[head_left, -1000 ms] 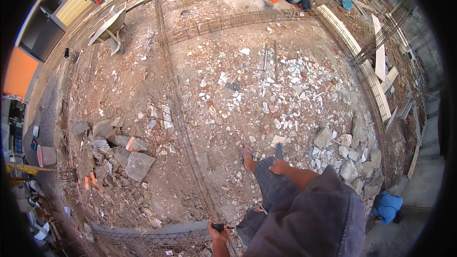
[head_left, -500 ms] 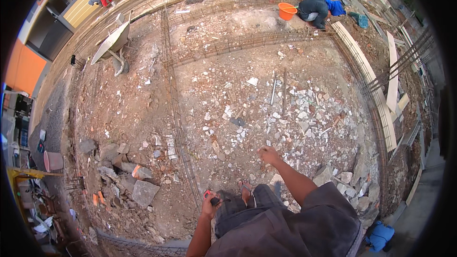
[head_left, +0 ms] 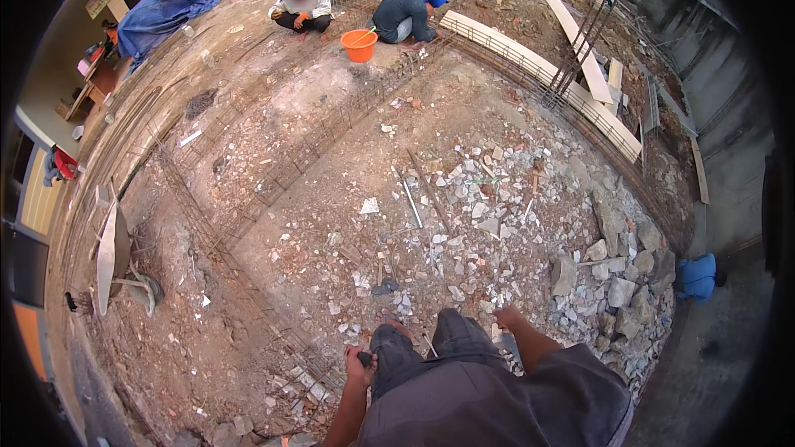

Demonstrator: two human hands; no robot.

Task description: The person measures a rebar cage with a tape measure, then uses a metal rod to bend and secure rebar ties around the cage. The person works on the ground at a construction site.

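— Black tool [head_left: 365, 358]: where, and how held?
— In the left hand [head_left: 356, 371], fingers wrapped round it. Right hand [head_left: 513, 319] near the rubble [head_left: 491, 226]: nothing seen in it; finger spread, cannot tell.
— Progress?
— Judged partial. Rubble lies loose. Beyond, wire cages [head_left: 327, 141] are laid but bare; board [head_left: 538, 60] along one, worker [head_left: 396, 16] crouched at its far end.

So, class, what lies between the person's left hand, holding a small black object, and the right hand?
The head view shows both legs, in dark grey shorts, between the left hand and right hand.
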